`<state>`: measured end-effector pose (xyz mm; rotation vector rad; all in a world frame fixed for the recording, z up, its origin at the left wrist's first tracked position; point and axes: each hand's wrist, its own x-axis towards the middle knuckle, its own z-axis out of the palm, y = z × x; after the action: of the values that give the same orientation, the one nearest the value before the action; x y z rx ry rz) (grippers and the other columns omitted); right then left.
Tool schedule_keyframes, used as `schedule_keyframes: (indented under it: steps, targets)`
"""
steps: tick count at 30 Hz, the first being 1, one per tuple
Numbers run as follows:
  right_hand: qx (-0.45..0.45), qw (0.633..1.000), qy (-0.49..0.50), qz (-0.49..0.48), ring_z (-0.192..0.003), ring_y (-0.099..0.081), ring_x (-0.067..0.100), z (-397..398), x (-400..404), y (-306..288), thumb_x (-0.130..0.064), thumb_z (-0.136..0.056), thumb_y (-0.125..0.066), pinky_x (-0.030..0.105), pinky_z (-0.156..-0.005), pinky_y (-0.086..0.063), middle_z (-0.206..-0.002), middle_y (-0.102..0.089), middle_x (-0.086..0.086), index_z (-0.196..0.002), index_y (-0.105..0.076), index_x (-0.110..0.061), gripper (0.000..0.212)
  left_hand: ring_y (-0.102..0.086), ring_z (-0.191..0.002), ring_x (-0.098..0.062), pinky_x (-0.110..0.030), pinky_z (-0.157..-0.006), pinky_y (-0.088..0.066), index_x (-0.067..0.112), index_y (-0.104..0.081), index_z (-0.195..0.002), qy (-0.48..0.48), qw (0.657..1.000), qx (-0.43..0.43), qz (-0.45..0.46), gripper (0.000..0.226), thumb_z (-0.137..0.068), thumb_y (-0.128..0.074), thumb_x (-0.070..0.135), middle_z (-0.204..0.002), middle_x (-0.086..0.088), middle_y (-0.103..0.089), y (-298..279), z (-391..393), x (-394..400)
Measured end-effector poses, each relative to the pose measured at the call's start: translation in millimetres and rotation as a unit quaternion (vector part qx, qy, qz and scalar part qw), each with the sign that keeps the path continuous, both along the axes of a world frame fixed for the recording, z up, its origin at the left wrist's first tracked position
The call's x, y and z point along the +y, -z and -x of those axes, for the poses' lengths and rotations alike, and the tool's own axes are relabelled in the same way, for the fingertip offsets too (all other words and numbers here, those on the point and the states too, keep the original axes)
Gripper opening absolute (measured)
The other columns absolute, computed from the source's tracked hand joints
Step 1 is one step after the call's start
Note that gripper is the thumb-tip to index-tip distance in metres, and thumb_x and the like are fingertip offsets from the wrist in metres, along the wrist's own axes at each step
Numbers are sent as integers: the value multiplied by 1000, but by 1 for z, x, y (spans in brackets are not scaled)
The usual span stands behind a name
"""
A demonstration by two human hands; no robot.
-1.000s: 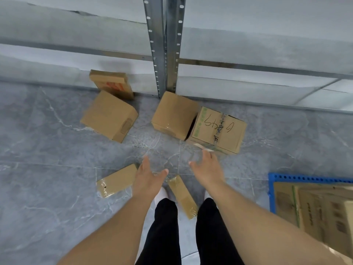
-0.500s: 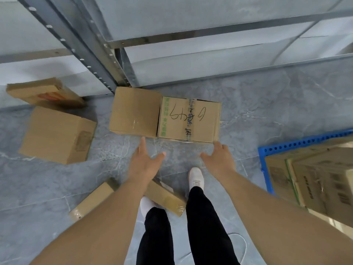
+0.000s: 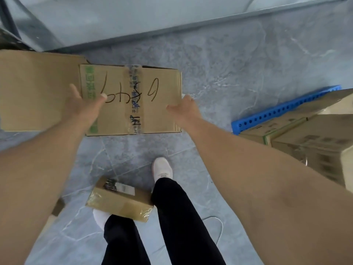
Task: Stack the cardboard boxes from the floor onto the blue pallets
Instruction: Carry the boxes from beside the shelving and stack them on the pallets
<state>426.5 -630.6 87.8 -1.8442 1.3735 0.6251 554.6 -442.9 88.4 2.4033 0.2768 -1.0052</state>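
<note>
**Cardboard box with scribbles, both hands reaching in**

Brown cardboard everywhere on a grey marbled floor [image 3: 238, 69]. Marked box [image 3: 131, 100] lying flat on that floor, top face up, black handwriting scrawled across it, a taped seam down the middle and green print along its left edge. Butted right up against a plain box [image 3: 38, 90] on its left, touching along the side.

Left hand [image 3: 84, 108] stretched out over the marked box's left edge, fingers straight and spread, thumb tip lying over the handwriting. Not curled round anything. Can't tell if the palm actually touches the cardboard or just hovers.

Right hand [image 3: 181, 108] out at the box's right edge, fingers loose and mostly straight, gripping nothing. Looks to be right at the side wall, but contact hard to call from this angle.

Over on the right: blue pallet [image 3: 282, 111] with a row of holes along its rim, already carrying stacked boxes [image 3: 313, 142] with dark print on them. Well apart from the marked box.

Down low: small taped parcel [image 3: 120, 199] with a label on top, lying on the floor between two white shoes, black trouser legs partly covering it. Thin white cord [image 3: 219, 230] looping on the floor near the right leg. Grey metal shelf frame [image 3: 172, 22] running across the top.
</note>
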Motion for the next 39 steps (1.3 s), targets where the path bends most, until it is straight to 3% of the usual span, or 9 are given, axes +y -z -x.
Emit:
schedule_keyframes:
  steps: [5,9,14,18,21,28,33,36,39]
  targets:
    - [-5,1000,15,-4,-126,-44,30,2,9,25,-38,-84,-58,43,-103,-41,-140,-41,10,-143,-27,-11,72,-21,-142,-27,-38,-113,-20,22,-6,-150,-29,999,-7,12,83,-87,-50,53,-157,-6,-16,14,5,-3]
    - [0,996,85,-7,-127,-42,32,18,17,21,-63,-84,-45,43,-104,-37,-143,-38,12,-145,-22,-19,79,-19,-142,-32,-46,-112,-20,23,-7,-151,-20,999,-2,-34,83,-86,-29,70,-155,-13,-19,16,14,11]
    - [68,985,153,-36,-94,-51,27,31,17,12,-80,-79,-19,37,-84,-40,-119,-57,13,-126,-52,-4,95,-47,-119,-40,-43,-90,-38,1,-43,-133,-44,993,55,-93,105,-77,-8,82,-132,-25,-48,22,27,37]
    - [76,981,177,-40,-98,-52,30,51,31,6,-73,-84,-21,40,-91,-43,-121,-55,14,-128,-50,-4,87,-53,-110,-37,-51,-95,-44,7,-49,-125,-131,981,135,-52,77,-81,-31,67,-123,-18,-55,17,42,50]
    - [56,973,210,-74,-106,-50,32,70,40,-10,-53,-88,-31,49,-96,-44,-125,-50,13,-129,-45,-9,62,-56,-106,-35,-51,-92,-47,9,-48,-123,-136,979,149,-10,57,-83,-38,49,-118,-16,-57,1,59,61]
    - [32,957,263,-123,-94,-56,30,138,70,-81,-25,-90,-45,46,-87,-53,-100,-55,13,-108,-54,-3,30,-55,-97,-26,-39,-85,-47,24,-49,-113,-140,978,141,57,20,-93,-47,28,-116,-8,-56,-74,112,94]
    - [-40,952,291,-83,-92,-56,28,181,105,-149,-21,-89,-48,48,-92,-49,-92,-55,12,-96,-55,-4,20,-51,-114,-32,-46,-100,-40,19,-45,-132,-38,990,122,56,40,-95,-46,35,-128,-11,-53,-142,133,120]
    - [-88,940,324,-63,-84,-56,25,209,134,-203,-20,-88,-51,40,-83,-49,-86,-57,11,-84,-57,-7,15,-48,-118,-35,-46,-99,-41,24,-31,-143,-16,989,125,80,51,-96,-46,36,-138,-13,-45,-188,146,134]
    - [-95,926,363,-33,-95,-59,29,244,164,-255,-25,-88,-52,40,-85,-49,-95,-60,11,-97,-59,-8,20,-49,-118,-35,-45,-94,-41,23,-31,-143,3,983,135,128,50,-96,-48,29,-139,-12,-45,-233,160,140]
